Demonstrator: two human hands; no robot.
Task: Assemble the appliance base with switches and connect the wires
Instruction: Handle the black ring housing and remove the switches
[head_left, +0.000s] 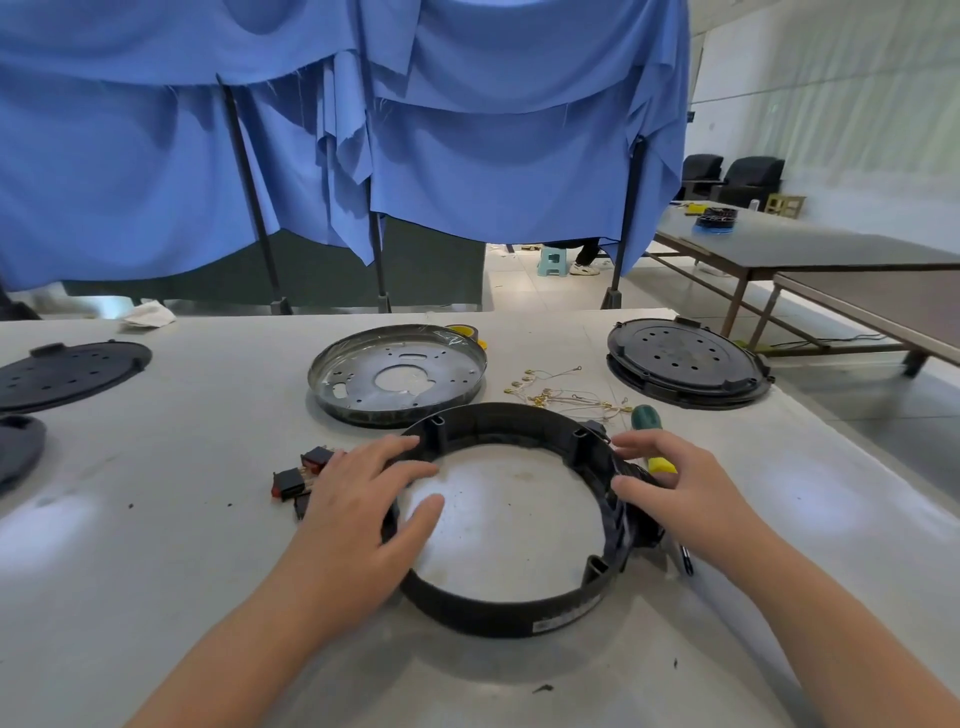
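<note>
Blue cloth (467, 156) is hung across the upper frame on dark stands; behind it, at right, other tables and two dark chairs are seen. Work is done on a pale grey tabletop (156, 519), scuffed and speckled w/ debris.

Task item: black plastic base ring (498, 608), lying flat at centre-bottom of frame, label strip on its near wall. Left hand (363, 499) is laid over the ring's left rim, fingers spread and only lightly bent, tips inside the opening; no pinch is seen. Right hand (670, 483) is set at the ring's right side, fingers loosely curved against the wall near a bulkier black section; whether anything is gripped there cannot be told.

Parts noted: red/black switches (298, 475) just left of left hand, partly hidden by it. Thin wires w/ brass terminals (561, 395) behind ring, centre-right. Screwdriver, green/yellow handle (649, 436), partly under right hand. Metal pan (397, 374) behind ring; black perforated discs at right (685, 364) and far left (67, 374).

Assessment: step appears to be positioning the ring prior to switch fitting. Recommended: ring to be steadied flat by left hand, switch cut-outs turned toward operator, each switch's orientation checked vs. opening before it is pressed home. Wires to be kept apart to avoid tangling.
</note>
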